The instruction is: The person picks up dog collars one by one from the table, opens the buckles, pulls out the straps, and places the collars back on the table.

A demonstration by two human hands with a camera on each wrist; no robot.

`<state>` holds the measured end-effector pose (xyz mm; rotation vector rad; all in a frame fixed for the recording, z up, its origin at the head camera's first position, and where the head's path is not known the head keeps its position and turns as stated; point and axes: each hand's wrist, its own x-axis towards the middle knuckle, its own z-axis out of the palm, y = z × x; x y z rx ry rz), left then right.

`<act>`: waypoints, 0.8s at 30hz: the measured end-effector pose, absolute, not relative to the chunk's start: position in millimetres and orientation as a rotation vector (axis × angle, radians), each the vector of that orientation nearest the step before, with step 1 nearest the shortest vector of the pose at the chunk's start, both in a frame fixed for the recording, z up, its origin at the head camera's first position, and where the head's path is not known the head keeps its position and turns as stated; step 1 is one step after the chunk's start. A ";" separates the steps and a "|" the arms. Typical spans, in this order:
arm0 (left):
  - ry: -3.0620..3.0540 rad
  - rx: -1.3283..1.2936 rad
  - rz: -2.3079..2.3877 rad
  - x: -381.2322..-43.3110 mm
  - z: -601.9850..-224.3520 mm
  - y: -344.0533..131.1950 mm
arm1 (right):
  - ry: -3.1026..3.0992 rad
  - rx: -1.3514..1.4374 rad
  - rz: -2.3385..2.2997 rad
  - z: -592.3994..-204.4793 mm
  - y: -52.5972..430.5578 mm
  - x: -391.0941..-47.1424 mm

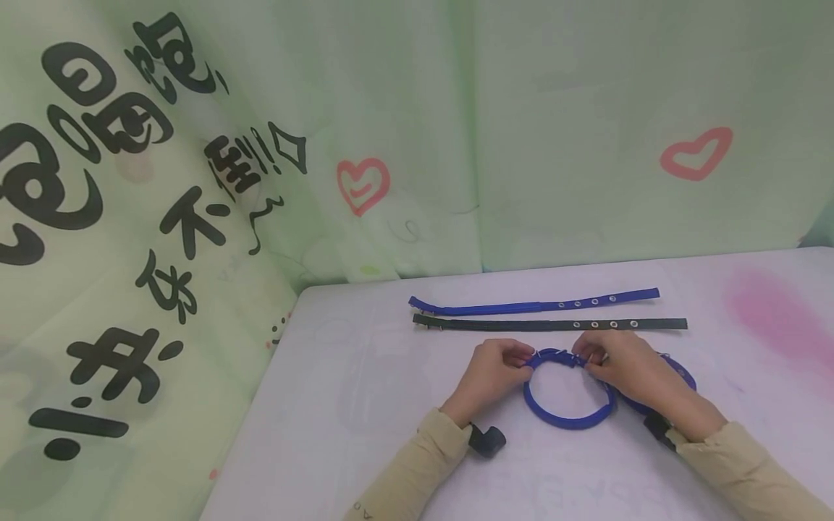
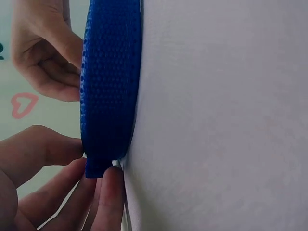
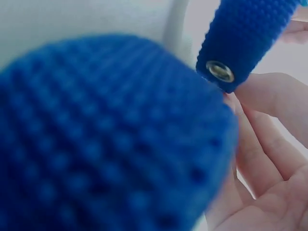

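Note:
A blue woven collar (image 1: 568, 422) stands as a round loop on the table, its buckle side facing away in the head view. My left hand (image 1: 491, 375) pinches the loop at its upper left, thumb and fingers around the strap. On the other side of the buckle, my right hand (image 1: 628, 367) pinches the strap. The right wrist view shows a strap end (image 3: 250, 38) with a metal eyelet (image 3: 220, 71) at those fingers. A second blue collar (image 1: 683, 370) lies curled behind the right hand, partly hidden by it. Blurred blue webbing (image 3: 115, 134) fills much of the right wrist view.
A flat blue collar (image 1: 495, 310) and a flat black collar (image 1: 521, 325), both with eyelets, lie side by side farther back. They rest on a pale table (image 1: 326, 405). Green curtains (image 1: 554, 108) hang behind it, with printed lettering at the left.

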<state>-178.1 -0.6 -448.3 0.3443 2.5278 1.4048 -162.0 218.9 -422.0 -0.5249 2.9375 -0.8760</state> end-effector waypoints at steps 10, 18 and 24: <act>2.622 0.346 1.288 -175.2 -444.8 0.8 | 2.953 -0.598 -0.917 -417.9 215.2 -158.6; 2.637 0.289 1.370 -172.0 -444.5 -7.8 | 2.965 -0.642 -0.952 -411.0 207.6 -155.8; 2.654 0.267 1.464 -166.2 -437.1 -15.9 | 2.945 -0.600 -0.970 -403.5 200.6 -152.6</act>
